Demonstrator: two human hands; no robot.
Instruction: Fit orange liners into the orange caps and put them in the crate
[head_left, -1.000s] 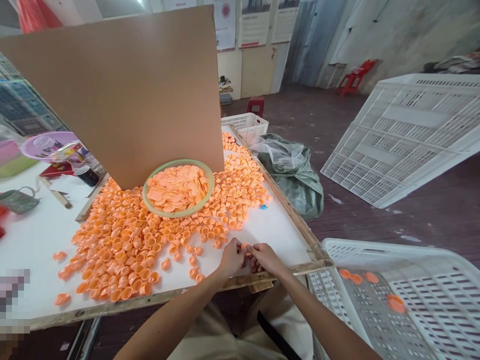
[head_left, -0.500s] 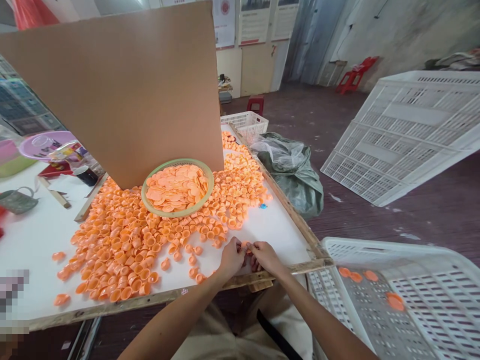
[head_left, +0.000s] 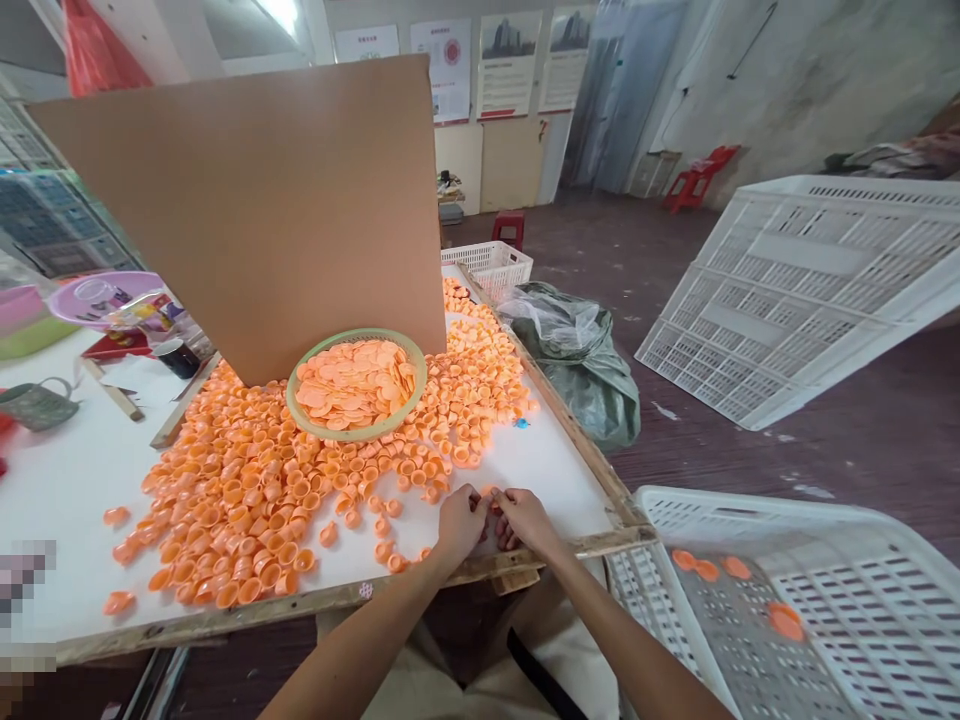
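Note:
My left hand (head_left: 463,522) and my right hand (head_left: 523,516) meet over the table's front edge, fingers pinched together. Between their fingertips shows a small orange plastic piece (head_left: 488,492), mostly covered, so I cannot tell whether it is a cup or a disc. Left of and beyond my hands spreads a large heap of small orange plastic cups (head_left: 255,500), several lying loose near my left wrist. A green-rimmed round basket (head_left: 356,434) sits among the cups, filled with flat orange discs (head_left: 356,380).
A tall cardboard sheet (head_left: 262,220) stands behind the basket. Wooden strips (head_left: 577,440) edge the white table. To my right is a white plastic crate (head_left: 847,530) with several orange discs inside. Stacked white crates (head_left: 787,290) and a green sack (head_left: 592,370) stand beyond.
The camera view has tilted up slightly, so the scene sits a little lower. My hands stay together at the same spot on the table, with fingers shifted only slightly around the orange piece.

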